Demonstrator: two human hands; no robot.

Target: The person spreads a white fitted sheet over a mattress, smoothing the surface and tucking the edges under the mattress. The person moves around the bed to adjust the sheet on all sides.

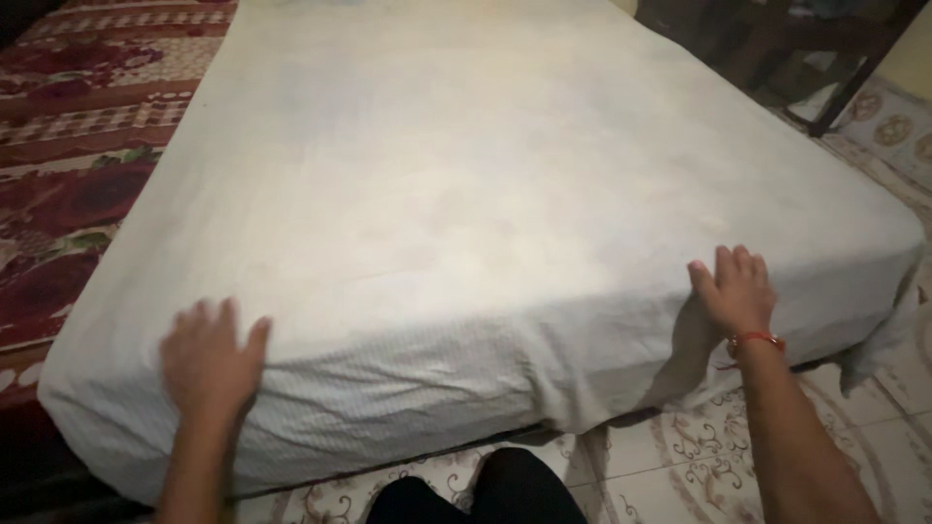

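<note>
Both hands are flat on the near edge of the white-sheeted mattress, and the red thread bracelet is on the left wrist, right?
Not quite. The head view shows the red bracelet on the right wrist. The rest stands: the left hand and the right hand lie flat on the near edge of the white-sheeted mattress.

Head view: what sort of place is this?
Probably a bedroom in a home: a mattress under a white sheet, a red patterned bedspread beside it, patterned floor tiles; both hands rest flat on the mattress edge.

Patterned floor tiles (pixel 699 456), dark chair (pixel 777 49)
</note>
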